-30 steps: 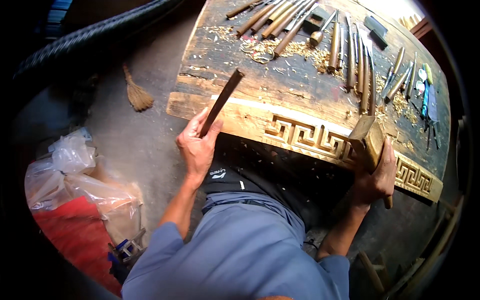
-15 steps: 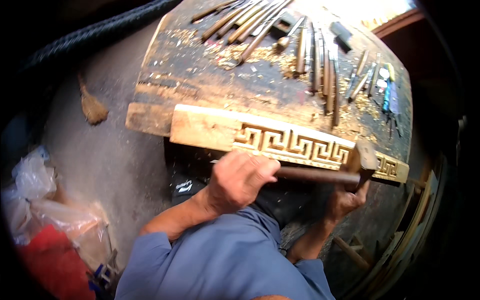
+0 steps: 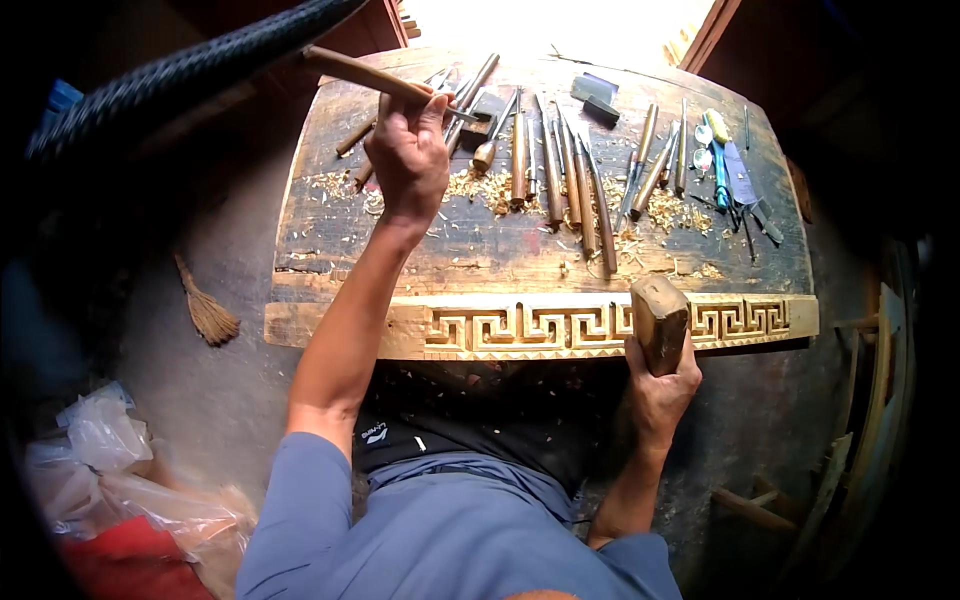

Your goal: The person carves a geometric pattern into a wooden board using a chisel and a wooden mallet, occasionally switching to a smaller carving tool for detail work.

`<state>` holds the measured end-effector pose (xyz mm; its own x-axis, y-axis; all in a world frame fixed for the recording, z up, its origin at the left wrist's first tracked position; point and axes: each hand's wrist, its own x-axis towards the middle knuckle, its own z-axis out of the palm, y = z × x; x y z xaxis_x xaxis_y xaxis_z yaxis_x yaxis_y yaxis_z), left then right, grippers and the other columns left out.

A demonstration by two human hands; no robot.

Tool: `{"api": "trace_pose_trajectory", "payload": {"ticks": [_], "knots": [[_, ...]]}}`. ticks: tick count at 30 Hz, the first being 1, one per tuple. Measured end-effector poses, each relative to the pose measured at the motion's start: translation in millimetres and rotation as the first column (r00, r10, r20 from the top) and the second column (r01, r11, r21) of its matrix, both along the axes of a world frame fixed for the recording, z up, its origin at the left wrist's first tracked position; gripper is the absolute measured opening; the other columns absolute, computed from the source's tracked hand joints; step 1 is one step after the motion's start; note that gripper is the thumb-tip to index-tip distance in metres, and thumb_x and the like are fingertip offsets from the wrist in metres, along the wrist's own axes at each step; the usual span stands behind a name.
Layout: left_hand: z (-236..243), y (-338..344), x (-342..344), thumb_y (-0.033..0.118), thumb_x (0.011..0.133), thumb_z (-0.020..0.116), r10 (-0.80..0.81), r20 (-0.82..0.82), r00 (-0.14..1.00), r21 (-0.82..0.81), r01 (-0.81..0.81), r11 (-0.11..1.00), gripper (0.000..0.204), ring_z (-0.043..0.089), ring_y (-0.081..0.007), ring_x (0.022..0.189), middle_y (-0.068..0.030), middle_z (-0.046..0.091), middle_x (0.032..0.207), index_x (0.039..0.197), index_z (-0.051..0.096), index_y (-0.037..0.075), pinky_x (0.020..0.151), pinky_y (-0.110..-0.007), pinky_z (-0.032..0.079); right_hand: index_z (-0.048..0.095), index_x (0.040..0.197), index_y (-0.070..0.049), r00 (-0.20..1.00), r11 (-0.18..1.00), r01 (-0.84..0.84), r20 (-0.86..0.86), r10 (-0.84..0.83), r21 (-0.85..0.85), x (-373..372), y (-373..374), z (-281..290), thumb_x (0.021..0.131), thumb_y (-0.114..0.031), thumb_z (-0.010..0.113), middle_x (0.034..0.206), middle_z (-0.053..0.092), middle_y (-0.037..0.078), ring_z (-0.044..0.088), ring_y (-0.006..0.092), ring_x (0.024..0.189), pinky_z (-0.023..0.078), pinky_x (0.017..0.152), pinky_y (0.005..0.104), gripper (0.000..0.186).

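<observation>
My left hand (image 3: 410, 165) is raised over the back left of the workbench, closed around the wooden handle of a chisel (image 3: 360, 72). Its handle slants to the upper left and its thin metal shank points right, above the laid-out tools. At the front right, my right hand (image 3: 662, 395) is wrapped around a wooden mallet (image 3: 660, 318), whose blocky head stands up in front of the carved board (image 3: 575, 328). A raised key-fret pattern covers most of that pale board; its left end is plain. The mallet's handle is hidden.
Several chisels and gouges (image 3: 580, 190) lie across the workbench (image 3: 340, 240) among wood shavings (image 3: 670, 212). A dark block (image 3: 602, 110) lies behind them. A small broom (image 3: 208, 315) and plastic bags (image 3: 110, 450) are on the floor at left; wooden strips (image 3: 880, 370) lean at right.
My left hand has risen from a brown shaft at the board's front edge to the tools at the back left, now with a chisel. The mallet stands more upright in my right hand. The view has turned.
</observation>
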<state>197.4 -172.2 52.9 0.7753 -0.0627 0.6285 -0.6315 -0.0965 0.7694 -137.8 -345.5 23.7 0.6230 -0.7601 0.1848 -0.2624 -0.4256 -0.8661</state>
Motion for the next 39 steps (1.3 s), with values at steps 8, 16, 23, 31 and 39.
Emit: {"api": "trace_pose_trajectory", "payload": {"ticks": [8, 16, 23, 31, 39], "knots": [[-37.1, -32.4, 46.8, 0.011, 0.107, 0.072, 0.098, 0.113, 0.989, 0.217, -0.120, 0.969, 0.010, 0.076, -0.0218, 0.073, -0.0095, 0.079, 0.084, 0.111, 0.065, 0.006, 0.068, -0.037, 0.058, 0.070, 0.129, 0.004, 0.992, 0.983, -0.052, 0.126, 0.030, 0.174, -10.8, -12.1, -11.0, 0.086, -0.010, 0.091, 0.107, 0.079, 0.012, 0.073, 0.0164, 0.096, 0.058, 0.090, 0.0346, 0.049], [-46.7, -29.3, 60.3, 0.021, 0.108, 0.068, 0.089, 0.198, 0.976, 0.345, -0.154, 0.926, 0.011, 0.073, -0.0329, 0.059, -0.0167, 0.075, 0.077, 0.111, 0.066, 0.011, 0.055, -0.044, 0.053, 0.070, 0.128, 0.006, 0.996, 0.980, -0.064, 0.068, 0.052, 0.190, -11.0, -9.5, -10.3, 0.091, -0.009, 0.088, 0.114, 0.076, 0.010, 0.070, 0.0175, 0.103, 0.055, 0.095, 0.0346, 0.044], [4.1, 4.3, -59.1, 0.011, 0.112, 0.057, 0.016, 0.284, 0.959, 0.306, -0.107, 0.946, 0.020, 0.065, -0.0182, 0.069, -0.0116, 0.075, 0.091, 0.119, 0.072, 0.000, 0.055, -0.031, 0.052, 0.072, 0.123, 0.007, 0.974, 0.993, 0.042, 0.215, -0.065, 0.111, -7.4, -0.4, -25.6, 0.095, -0.007, 0.084, 0.113, 0.077, 0.008, 0.070, 0.0162, 0.102, 0.056, 0.094, 0.0336, 0.034], [-39.4, 37.5, -253.6, 0.018, 0.091, 0.085, -0.444, 0.071, 0.893, 0.278, 0.410, 0.869, 0.036, 0.067, -0.0226, 0.069, -0.0064, 0.071, 0.091, 0.123, 0.073, 0.008, 0.060, -0.037, 0.053, 0.073, 0.118, 0.003, 0.959, 0.962, 0.075, 0.246, -0.142, 0.262, -29.6, 7.4, -36.6, 0.097, -0.013, 0.084, 0.101, 0.077, 0.007, 0.071, 0.0146, 0.090, 0.057, 0.083, 0.0307, 0.029], [-47.5, 32.8, -248.7, 0.026, 0.091, 0.083, -0.359, 0.216, 0.908, 0.277, 0.295, 0.914, 0.037, 0.062, -0.0183, 0.069, -0.0028, 0.067, 0.092, 0.121, 0.072, 0.007, 0.059, -0.034, 0.048, 0.073, 0.114, 0.004, 0.978, 0.981, 0.151, 0.129, -0.166, 0.119, -45.0, 19.5, -28.3, 0.099, -0.012, 0.082, 0.098, 0.075, 0.007, 0.069, 0.0155, 0.084, 0.056, 0.075, 0.0321, 0.024]]}}
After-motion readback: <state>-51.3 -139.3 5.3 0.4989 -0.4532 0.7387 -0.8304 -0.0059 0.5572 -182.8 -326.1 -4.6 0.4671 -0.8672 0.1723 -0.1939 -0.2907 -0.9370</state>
